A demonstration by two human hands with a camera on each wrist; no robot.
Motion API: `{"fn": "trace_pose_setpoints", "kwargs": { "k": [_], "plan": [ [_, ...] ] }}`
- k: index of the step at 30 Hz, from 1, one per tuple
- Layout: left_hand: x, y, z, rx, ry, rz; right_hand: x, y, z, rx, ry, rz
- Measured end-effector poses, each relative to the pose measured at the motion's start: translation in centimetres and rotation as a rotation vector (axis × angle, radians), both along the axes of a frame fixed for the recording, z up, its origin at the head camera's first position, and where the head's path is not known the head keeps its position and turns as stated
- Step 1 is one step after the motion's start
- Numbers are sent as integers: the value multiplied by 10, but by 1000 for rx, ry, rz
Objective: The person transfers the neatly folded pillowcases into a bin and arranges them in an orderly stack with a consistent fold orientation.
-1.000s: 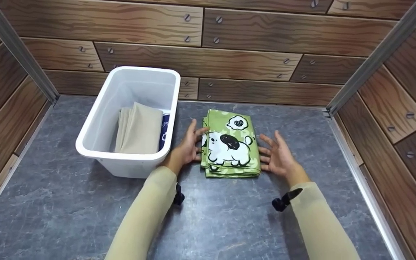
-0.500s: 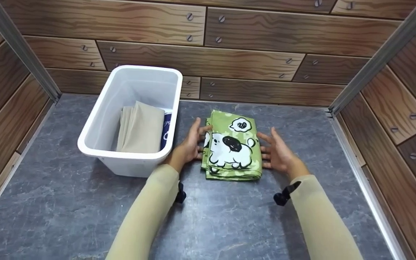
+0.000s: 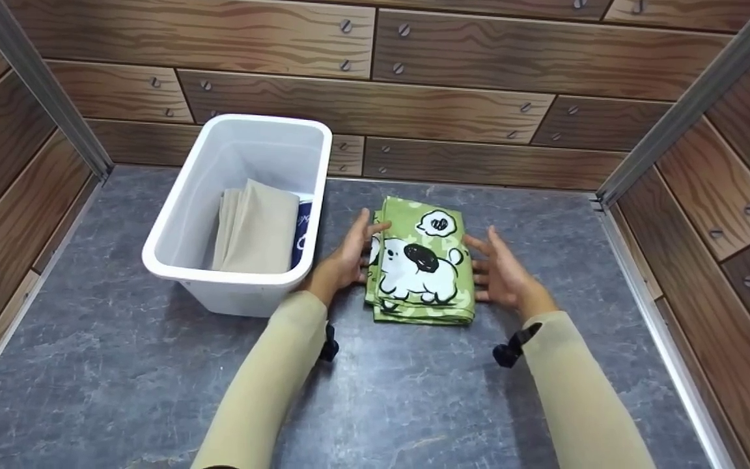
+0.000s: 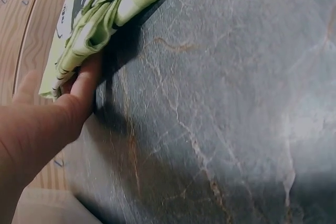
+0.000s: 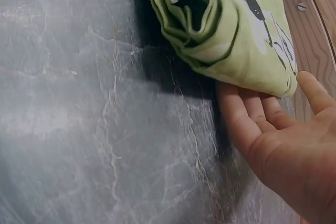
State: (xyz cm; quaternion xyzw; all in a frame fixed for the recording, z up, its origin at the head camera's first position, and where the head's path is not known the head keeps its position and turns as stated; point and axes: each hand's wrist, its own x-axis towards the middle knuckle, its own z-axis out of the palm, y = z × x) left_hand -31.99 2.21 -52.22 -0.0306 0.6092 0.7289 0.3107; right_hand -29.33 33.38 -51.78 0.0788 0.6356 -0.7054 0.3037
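A folded green cloth printed with a white cartoon dog lies on the grey surface between my two hands. At its left edge, my left hand has spread fingers, one lapping over the cloth's edge. In the left wrist view, other fingers reach beneath the fold. On the opposite side, my right hand is spread too. The right wrist view shows its fingers tucked under the cloth, their tips hidden, with the thumb right at the edge. Rolled layers show at the cloth's near end.
Left of the cloth stands a white plastic bin, close beside my left hand. It contains a folded beige cloth and a dark blue item with white print. Wood-patterned walls enclose the back and both sides.
Both hands have drawn slightly closer to the green cloth, the right one's fingers now lying against its edge. The whole head view has shifted a little.
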Motion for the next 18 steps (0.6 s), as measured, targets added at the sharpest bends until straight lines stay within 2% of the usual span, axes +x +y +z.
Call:
{"fn": "trace_pose_setpoints", "kwargs": {
  "k": [4, 7, 18],
  "plan": [
    [-1, 2, 0, 27, -6, -55, 0, 0, 0, 1, 4, 11],
    [0, 4, 1, 41, -17, -72, 0, 0, 0, 4, -2, 14],
    [0, 4, 0, 35, -70, -66, 1, 0, -1, 16, -8, 16]
  ]
}}
